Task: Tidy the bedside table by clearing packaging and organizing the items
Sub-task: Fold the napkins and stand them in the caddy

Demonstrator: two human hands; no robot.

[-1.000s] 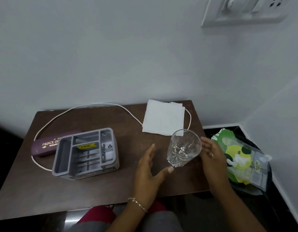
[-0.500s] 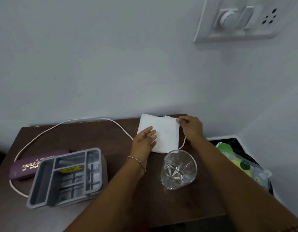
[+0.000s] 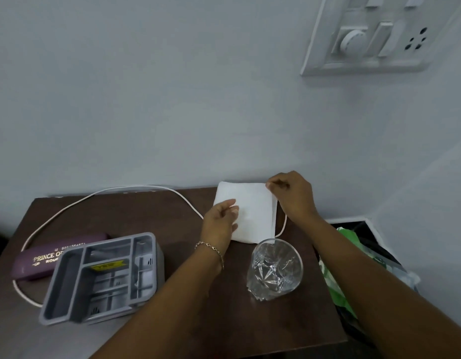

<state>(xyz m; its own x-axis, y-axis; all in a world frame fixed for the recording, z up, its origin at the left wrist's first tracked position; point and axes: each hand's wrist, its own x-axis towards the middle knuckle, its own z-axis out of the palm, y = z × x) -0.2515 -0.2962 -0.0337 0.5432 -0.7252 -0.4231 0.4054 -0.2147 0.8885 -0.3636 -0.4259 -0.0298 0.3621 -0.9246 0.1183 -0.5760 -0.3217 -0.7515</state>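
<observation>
Folded white napkin (image 3: 252, 213) at the surface's (image 3: 146, 216) back edge: your left hand (image 3: 220, 225) presses it, right hand (image 3: 293, 195) pinches its corner, clear glass tumbler (image 3: 274, 270) close.

Table (image 3: 180, 229) centre, 12 to 6: bare strip between organizer (image 3: 102, 278) and left forearm. Organizer at 8, tall walls. Case (image 3: 38, 260) at 9, behind it. Cable (image 3: 136, 188) loops flat, 9 to 12. Glass (image 3: 274, 270) upright at 4. Napkin (image 3: 252, 216) at 1, left hand (image 3: 220, 224) on it, right hand (image 3: 291, 195) pinching far corner. Wall (image 3: 172, 99) closes 12. Bag (image 3: 337, 287) off edge at 3. Bare patch between forearms at 5.
</observation>
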